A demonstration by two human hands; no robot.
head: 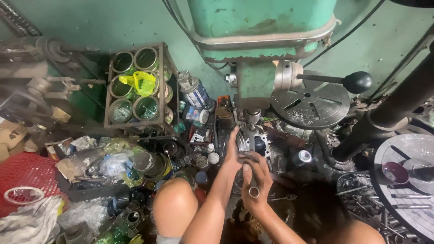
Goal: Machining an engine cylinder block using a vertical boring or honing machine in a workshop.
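The person's bare knee [174, 205] sat lowest in the view, with both forearms reaching forward over it. The right hand [256, 183] was closed around a short metal tube [253, 192], its open end facing up toward the camera. The left hand [234, 153] lay further out, fingers stretched flat against a metal part [257, 143] that sat under the spindle [252, 118] of a green drill press [262, 49]; whether it pressed or merely touched could not be told. The part looked like a small casting with a dark bore, directly below the chuck.

By the look of it, the work stood at the setting-up stage: the part was being steadied beneath the spindle while the tube was held ready, well apart from the feed handle [357, 81], which nobody touched. The next move would seem to call for lining the tube or the bore up squarely under the spindle, and for a free hand to reach the handle, so one grip would have to give way first.

Around them lay clutter: a round slotted table [312, 106] to the right, a frame of tins [135, 86] to the left with a yellow bag [142, 81] in it, spray cans [194, 92], a red basket [27, 176] and a second round plate [416, 185] carrying a small bowl [394, 172]
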